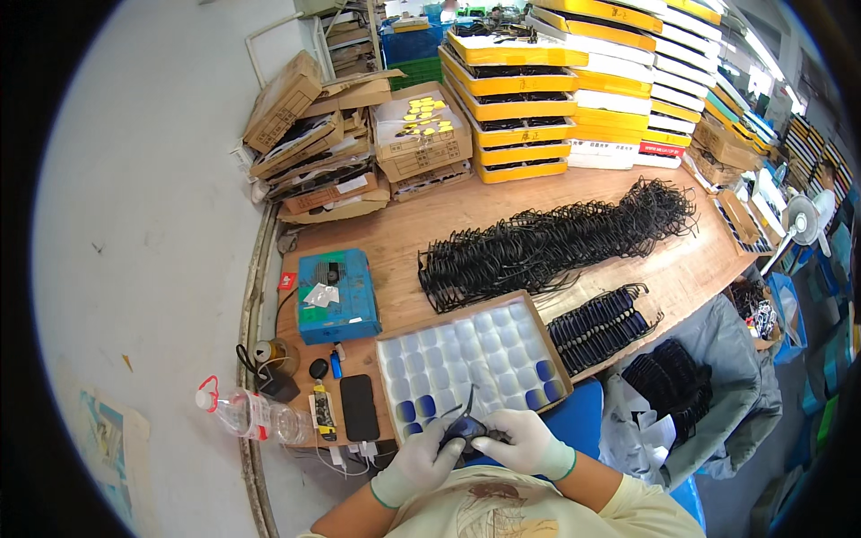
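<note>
White-gloved left hand point(420, 468) and right hand point(527, 444) are closed around a dark glasses frame point(466, 429), held at the near desk point(404, 229) edge, just before a moulded lens tray point(473, 363).

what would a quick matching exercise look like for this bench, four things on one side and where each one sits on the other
Things:
1. blue box
2. black phone
3. clear plastic bottle
4. stack of yellow trays

Places:
A. at the far end of the table
B. lying over the table's left edge
C. flat on the table just left of the compartment tray
D. left part of the table, beyond the phone

Pairs: 1-D, 2-C, 3-B, 4-A
</note>
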